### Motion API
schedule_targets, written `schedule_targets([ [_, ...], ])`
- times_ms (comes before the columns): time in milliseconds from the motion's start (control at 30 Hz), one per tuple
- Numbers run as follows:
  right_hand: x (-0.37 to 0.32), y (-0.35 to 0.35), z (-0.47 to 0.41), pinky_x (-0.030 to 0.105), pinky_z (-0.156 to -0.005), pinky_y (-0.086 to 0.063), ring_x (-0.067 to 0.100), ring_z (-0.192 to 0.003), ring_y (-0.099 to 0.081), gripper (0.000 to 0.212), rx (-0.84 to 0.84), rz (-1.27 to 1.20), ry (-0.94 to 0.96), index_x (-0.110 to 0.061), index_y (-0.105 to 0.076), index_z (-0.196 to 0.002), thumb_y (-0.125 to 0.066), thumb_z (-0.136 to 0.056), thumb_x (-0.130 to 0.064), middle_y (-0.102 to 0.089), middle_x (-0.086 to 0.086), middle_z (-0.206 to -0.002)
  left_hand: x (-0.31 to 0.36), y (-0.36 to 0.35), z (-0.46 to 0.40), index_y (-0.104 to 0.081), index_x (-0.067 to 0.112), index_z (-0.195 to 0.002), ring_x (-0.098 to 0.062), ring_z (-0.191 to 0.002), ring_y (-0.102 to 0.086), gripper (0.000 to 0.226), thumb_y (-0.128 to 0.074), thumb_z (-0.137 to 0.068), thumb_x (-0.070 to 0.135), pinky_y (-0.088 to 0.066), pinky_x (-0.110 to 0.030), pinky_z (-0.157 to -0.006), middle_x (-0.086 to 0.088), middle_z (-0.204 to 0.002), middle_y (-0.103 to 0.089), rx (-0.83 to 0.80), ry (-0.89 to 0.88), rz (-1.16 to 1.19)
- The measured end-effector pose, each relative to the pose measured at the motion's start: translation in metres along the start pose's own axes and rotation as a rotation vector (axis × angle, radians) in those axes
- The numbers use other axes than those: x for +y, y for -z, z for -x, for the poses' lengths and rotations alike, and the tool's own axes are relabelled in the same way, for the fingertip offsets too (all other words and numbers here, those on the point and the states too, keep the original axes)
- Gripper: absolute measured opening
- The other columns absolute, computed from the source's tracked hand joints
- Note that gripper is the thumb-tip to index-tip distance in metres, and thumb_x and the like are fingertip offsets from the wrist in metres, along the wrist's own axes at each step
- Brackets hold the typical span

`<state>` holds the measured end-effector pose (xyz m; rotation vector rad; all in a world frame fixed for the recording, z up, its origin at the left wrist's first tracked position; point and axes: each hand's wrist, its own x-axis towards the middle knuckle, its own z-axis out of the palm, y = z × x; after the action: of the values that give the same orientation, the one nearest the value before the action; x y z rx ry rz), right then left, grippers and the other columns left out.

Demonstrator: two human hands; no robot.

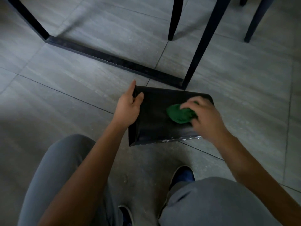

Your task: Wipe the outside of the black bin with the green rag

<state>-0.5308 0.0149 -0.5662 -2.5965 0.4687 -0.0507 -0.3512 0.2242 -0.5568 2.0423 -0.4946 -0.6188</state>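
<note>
bin: the black bin point(153, 118) is lying on its side on the grey tile floor point(65, 88), right in front of the crouching person's knees, one broad side facing up. Just beyond it is the black metal frame point(114, 60) of some furniture, with a few chair legs point(173, 18) further back.

rag: the green rag point(178, 114) is bunched into a wad and pressed flat on that upward face, over toward the right half.

right hand: the right hand point(206, 118) has its grip clenched round the rag, fingers curled over the top of it. It's a bit blurry, so I'd guess it's mid-stroke.

left hand: the left hand point(130, 106) is steadying the bin at its far left corner, thumb on the top face and fingers down the side edge, so its grip is grasping the bin.

step: looks like the wiping itself is underway, on the top panel only.

dirt: there are whitish specks along the near edge point(175, 140), and they don't look dealt with yet.

next move: probably drag the rag across toward the left and down to that near edge, keeping the bin pinned so it doesn't slide on the tile. After that, the bin needs rolling to get at the other sides, since only one face is reachable as it lies.
</note>
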Motion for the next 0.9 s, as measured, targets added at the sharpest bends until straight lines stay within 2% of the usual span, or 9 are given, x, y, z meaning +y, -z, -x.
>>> schedule_targets([
  [100,0.049,0.021,0.017,0.049,-0.094,-0.047,0.037,-0.116,-0.054,0.062,-0.047,0.097,-0.254,-0.020,-0.072,-0.119,-0.063,-0.071,0.018,-0.059,0.009,-0.126,-0.004,0.004,0.000,-0.016,0.026,-0.165,-0.028,-0.128,-0.060,0.063,-0.046,-0.110,0.033,-0.052,-0.050,-0.107,-0.014,-0.155,-0.048,-0.014,-0.016,-0.009],
  [233,0.076,0.045,0.027,0.045,-0.086,-0.050,0.041,-0.104,-0.058,0.059,-0.067,0.222,-0.390,-0.023,-0.073,-0.115,-0.066,-0.069,0.013,-0.063,0.012,-0.116,-0.007,0.006,-0.009,-0.021,0.030,-0.164,-0.022,-0.119,-0.067,0.063,-0.050,-0.108,0.034,-0.059,-0.042,-0.098,-0.012,-0.149,-0.055,-0.044,-0.024,0.036],
  [333,0.062,0.047,0.026,0.025,-0.071,-0.047,0.022,-0.091,-0.063,0.048,0.171,-0.031,-0.427,-0.027,-0.068,-0.116,-0.067,-0.075,-0.001,-0.063,0.002,-0.100,-0.002,0.010,-0.013,-0.023,0.031,-0.163,-0.018,-0.105,-0.075,0.071,-0.061,-0.103,0.029,-0.063,-0.028,-0.080,-0.004,-0.124,-0.074,-0.075,0.036,0.310],
  [433,0.032,0.033,0.013,0.005,-0.061,-0.044,-0.011,-0.077,-0.064,0.034,0.331,-0.439,-0.483,-0.036,-0.061,-0.104,-0.066,-0.072,-0.026,-0.068,-0.020,-0.082,0.007,0.014,-0.015,-0.024,0.028,-0.163,-0.024,-0.113,-0.073,0.077,-0.067,-0.098,0.027,-0.059,-0.036,-0.094,-0.006,-0.119,-0.076,-0.156,0.013,0.462],
  [567,0.018,0.000,-0.003,0.027,-0.065,-0.057,0.008,-0.077,-0.074,0.022,0.452,-0.905,-0.648,-0.033,-0.067,-0.090,-0.068,-0.074,-0.018,-0.075,-0.015,-0.082,0.012,0.018,-0.008,-0.015,0.033,-0.164,-0.020,-0.125,-0.066,0.085,-0.066,-0.099,0.012,-0.057,-0.026,-0.094,-0.012,-0.139,-0.063,-0.344,-0.148,0.280],
  [633,0.018,-0.013,-0.004,0.023,-0.055,-0.056,0.009,-0.073,-0.074,0.021,0.522,-1.023,-0.702,-0.032,-0.068,-0.088,-0.066,-0.076,-0.015,-0.075,-0.014,-0.077,0.010,0.019,-0.005,-0.007,0.039,-0.164,-0.012,-0.124,-0.065,0.091,-0.064,-0.100,0.008,-0.055,-0.018,-0.092,-0.007,-0.144,-0.057,-0.358,-0.201,0.128],
  [700,0.022,-0.022,-0.001,0.016,-0.051,-0.052,0.007,-0.071,-0.073,0.020,0.567,-1.007,-0.696,-0.031,-0.066,-0.090,-0.064,-0.075,-0.017,-0.074,-0.016,-0.075,0.010,0.020,-0.005,-0.008,0.042,-0.163,-0.001,-0.124,-0.062,0.087,-0.061,-0.102,0.012,-0.056,-0.019,-0.094,0.007,-0.149,-0.049,-0.334,-0.243,-0.016],
  [800,0.033,-0.027,0.002,0.026,-0.068,-0.058,0.014,-0.091,-0.072,0.043,0.578,-0.850,-0.699,-0.029,-0.062,-0.121,-0.064,-0.079,-0.023,-0.073,-0.013,-0.099,0.006,0.020,-0.008,-0.015,0.046,-0.161,0.000,-0.133,-0.052,0.078,-0.059,-0.103,0.018,-0.053,-0.036,-0.108,0.017,-0.158,-0.038,-0.265,-0.254,-0.143],
  [900,0.043,-0.027,0.007,0.041,-0.087,-0.056,0.022,-0.117,-0.062,0.076,0.591,-0.545,-0.747,-0.037,-0.032,-0.154,-0.064,-0.086,-0.026,-0.057,0.000,-0.138,0.005,0.015,-0.004,-0.021,0.049,-0.159,-0.006,-0.136,-0.052,0.074,-0.059,-0.103,0.019,-0.050,-0.042,-0.111,0.010,-0.162,-0.039,-0.252,-0.245,-0.090],
])
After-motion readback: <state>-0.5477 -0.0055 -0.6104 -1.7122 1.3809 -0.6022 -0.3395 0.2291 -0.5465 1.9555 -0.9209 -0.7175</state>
